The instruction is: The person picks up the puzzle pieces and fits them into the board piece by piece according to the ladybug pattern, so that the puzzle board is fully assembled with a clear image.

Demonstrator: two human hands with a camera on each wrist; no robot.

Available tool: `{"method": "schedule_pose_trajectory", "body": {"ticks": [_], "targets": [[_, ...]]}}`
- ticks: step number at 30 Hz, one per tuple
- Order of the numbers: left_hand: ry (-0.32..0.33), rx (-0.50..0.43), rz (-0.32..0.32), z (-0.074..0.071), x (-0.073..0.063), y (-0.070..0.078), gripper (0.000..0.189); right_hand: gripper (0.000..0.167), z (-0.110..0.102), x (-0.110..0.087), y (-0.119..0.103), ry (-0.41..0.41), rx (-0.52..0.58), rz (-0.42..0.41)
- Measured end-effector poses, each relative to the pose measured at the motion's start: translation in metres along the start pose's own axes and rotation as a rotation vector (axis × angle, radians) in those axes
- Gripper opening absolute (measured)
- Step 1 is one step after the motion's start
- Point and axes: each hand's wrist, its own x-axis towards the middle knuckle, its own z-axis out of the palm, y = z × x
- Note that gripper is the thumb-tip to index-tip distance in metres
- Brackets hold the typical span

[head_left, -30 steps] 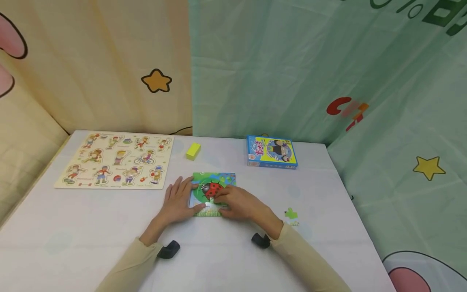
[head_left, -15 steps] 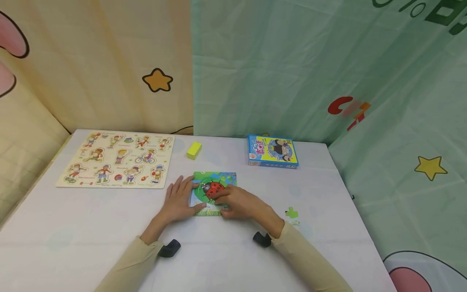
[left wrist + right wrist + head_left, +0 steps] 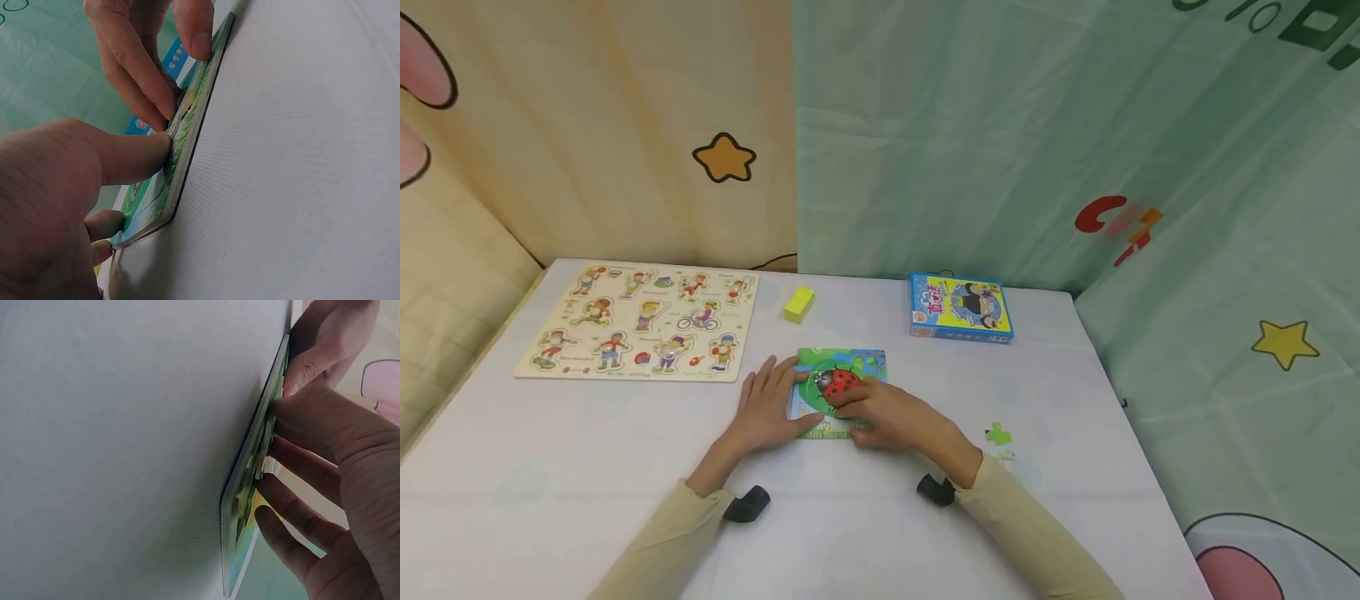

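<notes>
In the head view a small square jigsaw puzzle (image 3: pixel 806 402) with a red ladybird (image 3: pixel 837 385) lies on the white table. My left hand (image 3: pixel 765 410) rests at its left side, fingers extended, with the thumb pressing on the lower part of the picture. My right hand (image 3: pixel 891 418) bends over the lower right part and holds a puzzle piece (image 3: pixel 265 452) between thumb and fingers. That piece sits slightly raised against the puzzle in the right wrist view. The hand hides much of it from above. A loose green puzzle piece (image 3: pixel 998 433) and a pale one (image 3: pixel 1003 455) lie to the right.
A wooden board with cartoon sports figures (image 3: pixel 634 321) lies at the back left. Behind the puzzle stand a yellow block (image 3: pixel 799 305) and a blue and yellow box (image 3: pixel 961 307). Cloth curtains (image 3: pixel 925 150) hang behind the table.
The whitish patch by my left thumb has shrunk, and grass and flower print shows there. My right fingers have shifted slightly left over the puzzle; my left hand stays in place.
</notes>
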Motion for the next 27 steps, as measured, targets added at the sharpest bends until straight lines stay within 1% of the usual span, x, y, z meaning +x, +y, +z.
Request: {"method": "schedule_pose_trajectory", "body": {"ticks": [3, 8, 15, 18, 27], "targets": [[0.003, -0.005, 0.012, -0.0018, 0.0012, 0.0001, 0.068, 0.031, -0.0008, 0.0011, -0.0003, -0.008, 0.017, 0.026], [-0.018, -0.034, 0.034, -0.0043, 0.0012, -0.001, 0.068, 0.03, -0.0004, 0.0013, -0.0008, 0.009, 0.034, 0.028], [-0.046, -0.031, 0.02, -0.0057, 0.0014, -0.0025, 0.077, 0.029, -0.0004, 0.0, -0.0011, 0.025, 0.024, 0.008], [-0.047, -0.03, 0.019, -0.0059, 0.0019, -0.0021, 0.08, 0.029, 0.0001, -0.0002, -0.0008, 0.031, 0.016, 0.006], [-0.054, -0.037, 0.011, -0.0064, 0.0014, -0.0005, 0.082, 0.03, 0.0008, -0.0004, -0.0003, 0.043, 0.015, 0.002]]}}
